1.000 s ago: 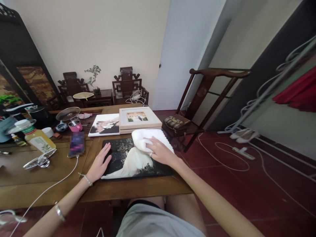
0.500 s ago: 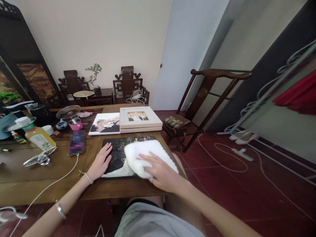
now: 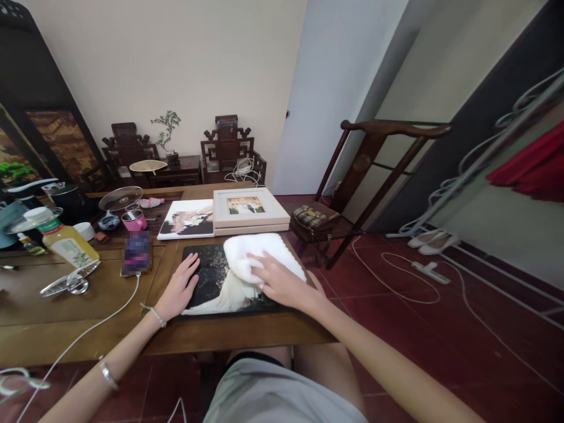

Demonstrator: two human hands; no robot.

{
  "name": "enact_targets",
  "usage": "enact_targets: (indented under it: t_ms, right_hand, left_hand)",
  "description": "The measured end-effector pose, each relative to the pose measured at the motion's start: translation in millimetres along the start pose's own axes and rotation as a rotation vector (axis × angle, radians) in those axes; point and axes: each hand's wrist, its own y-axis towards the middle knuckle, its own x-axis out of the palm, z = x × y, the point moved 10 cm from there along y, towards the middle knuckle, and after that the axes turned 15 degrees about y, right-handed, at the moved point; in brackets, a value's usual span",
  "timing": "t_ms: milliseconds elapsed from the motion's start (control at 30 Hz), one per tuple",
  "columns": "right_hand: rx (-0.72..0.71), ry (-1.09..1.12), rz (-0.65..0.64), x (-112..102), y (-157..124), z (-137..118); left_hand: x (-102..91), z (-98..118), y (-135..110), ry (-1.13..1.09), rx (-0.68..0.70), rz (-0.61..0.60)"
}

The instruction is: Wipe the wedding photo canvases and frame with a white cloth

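Now the cloth lies farther back on the photo; right fingers spread atop, left fingers apart.

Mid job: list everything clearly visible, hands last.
photo panel: one, black, on table
cloth: one, white, on panel
framed picture: one visible, cream, beyond panel
photo print: one, white, beside it
phone: one, purple, left of panel
bottle: one, yellow, at left
mug: one, pink, beyond phone
table: one, brown, foreground
carved chairs: two, brown, far wall
potted tree: one, green, between them
tall chair: one, brown, right of table
bag: one, brown, on its seat
shoes: two, pale, floor right
fabric: one, red, right edge
left hand: one, bare, on panel
right hand: one, bare, on cloth
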Motion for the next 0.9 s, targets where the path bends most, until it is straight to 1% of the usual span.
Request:
enact_targets:
  t_ms: [133,200,233,267,333,533,633,700,767,900]
  right_hand:
    - [-0.001,0.066,-0.070,10.7,-50.7,-40.2]
    - [-0.008,0.088,-0.097,12.8,-66.9,-52.5]
    - [-0.005,0.092,-0.106,12.5,-70.7,-54.1]
    - [0.002,0.091,-0.112,11.3,-71.2,-52.5]
    - [0.020,0.075,-0.112,6.6,-63.2,-40.8]
    - [-0.008,-0.022,-0.067,-9.9,-2.1,15.1]
    - [-0.021,-0.070,-0.043,-10.9,17.5,31.8]
    - [-0.025,-0.081,-0.032,-9.1,18.8,32.5]
    - [-0.028,-0.085,-0.031,-5.4,10.3,24.2]
    - [-0.022,-0.080,-0.066,7.1,-27.7,-9.1]
  left_hand:
    - [-0.8,1.5,0.2,0.016,0.007,0.008]
    - [-0.7,2.1,0.1,0.023,0.017,0.007]
    - [-0.7,2.6,0.1,0.024,0.026,0.007]
    - [-0.7,3.0,0.0,0.025,0.036,0.008]
    - [-0.8,3.3,-0.2,0.027,0.051,0.010]
    - [-0.8,3.6,-0.3,0.030,0.056,-0.004]
    - [-0.7,3.8,-0.2,0.027,0.052,-0.011]
    - [-0.3,3.1,-0.1,0.025,0.046,-0.014]
    - [0.5,2.1,0.0,0.022,0.038,-0.017]
    - [2.4,0.3,0.3,0.020,0.022,-0.023]
